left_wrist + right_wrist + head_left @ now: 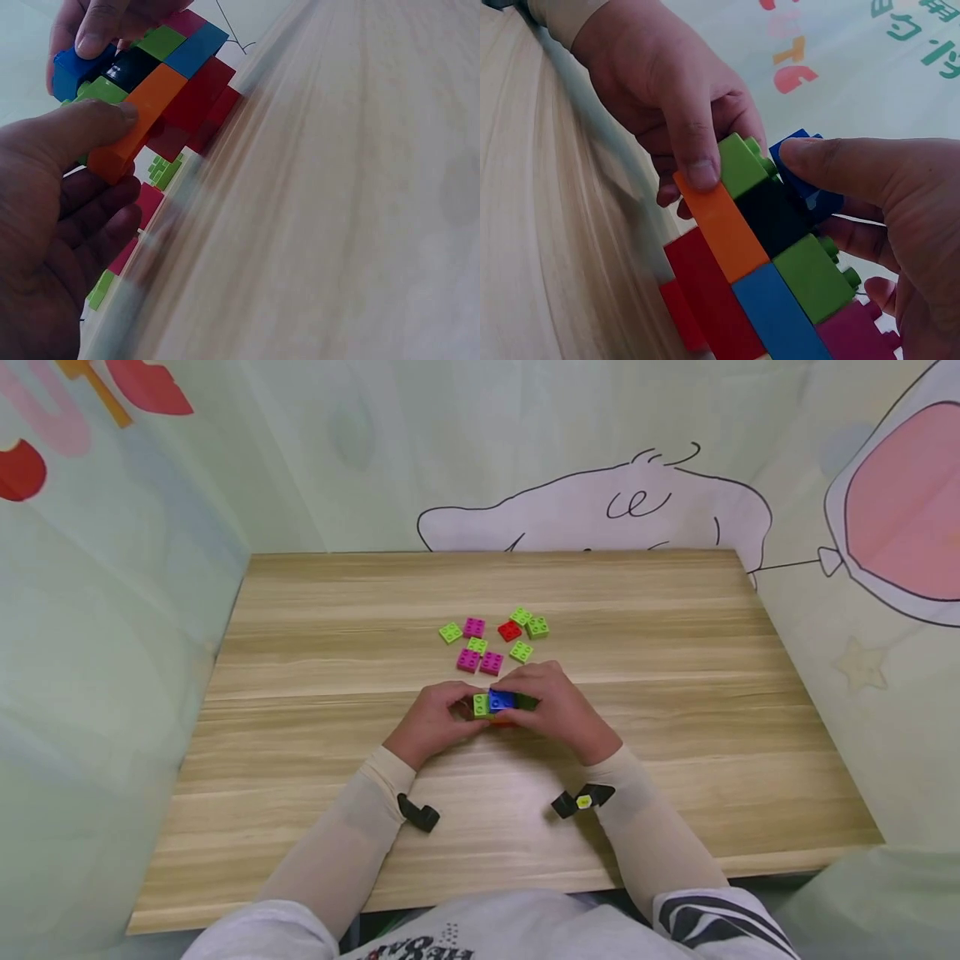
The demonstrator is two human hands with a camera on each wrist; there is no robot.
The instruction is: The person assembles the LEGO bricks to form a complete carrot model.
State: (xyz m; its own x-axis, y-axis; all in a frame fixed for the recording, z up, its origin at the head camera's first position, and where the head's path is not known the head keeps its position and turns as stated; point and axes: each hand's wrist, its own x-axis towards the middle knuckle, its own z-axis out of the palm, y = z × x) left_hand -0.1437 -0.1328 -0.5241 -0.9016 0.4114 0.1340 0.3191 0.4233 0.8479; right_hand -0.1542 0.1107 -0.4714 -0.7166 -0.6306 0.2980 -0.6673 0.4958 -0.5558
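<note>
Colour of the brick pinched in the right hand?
Blue. The brick shows best in the right wrist view.

Five green bricks [521, 651], three magenta bricks [468, 660] and one red brick [510, 631] lie loose, plus one assembly [742, 247].

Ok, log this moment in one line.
left grip: holds block stack | right grip: pinches dark-blue block at stack top | loose blocks: on table beyond stack

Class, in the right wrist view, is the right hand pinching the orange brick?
No, the right hand pinches a blue brick, while the left hand has its thumb on the orange brick.
</note>
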